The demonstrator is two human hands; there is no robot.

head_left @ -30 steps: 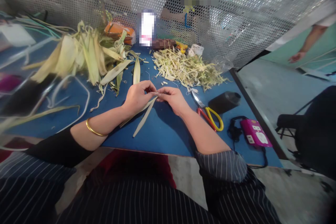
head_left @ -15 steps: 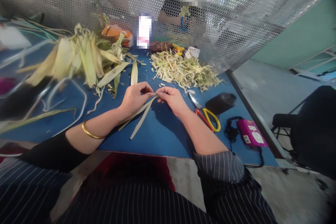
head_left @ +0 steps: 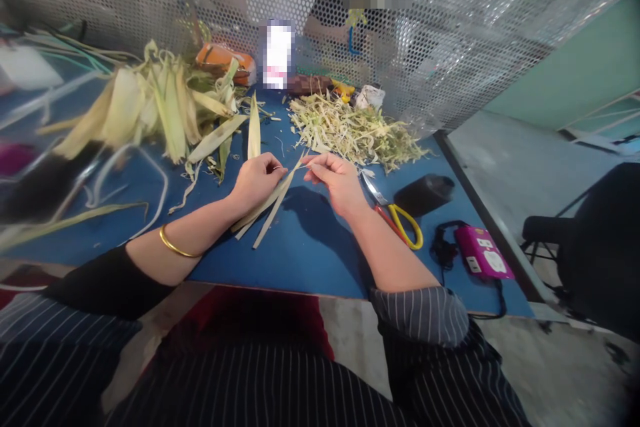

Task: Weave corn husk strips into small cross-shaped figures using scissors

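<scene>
Several pale corn husk strips [head_left: 274, 215] slant down over the blue table between my two hands. My left hand [head_left: 256, 181] is closed, thumb against curled fingers, with the strips coming out beneath it. Slightly to the right, my right hand [head_left: 337, 180] pinches the upper tip of a strip between thumb and forefinger; its other fingers are loosely bent. A wider husk leaf [head_left: 255, 132] lies just behind my left hand. Scissors [head_left: 407, 227] with yellow and red handles rest beside my right forearm.
A heap of whole husks [head_left: 170, 113] lies at the left, and a pile of shredded husk [head_left: 350, 123] at the back. A black cylinder [head_left: 425, 195] and a magenta box [head_left: 484, 252] with a cord are at the right. Perforated metal sheeting [head_left: 310, 13] stands behind the table.
My hands have moved slightly apart; before, their fingertips met on the strips. A strip's upper tips now show between them. The view has shifted a little.
</scene>
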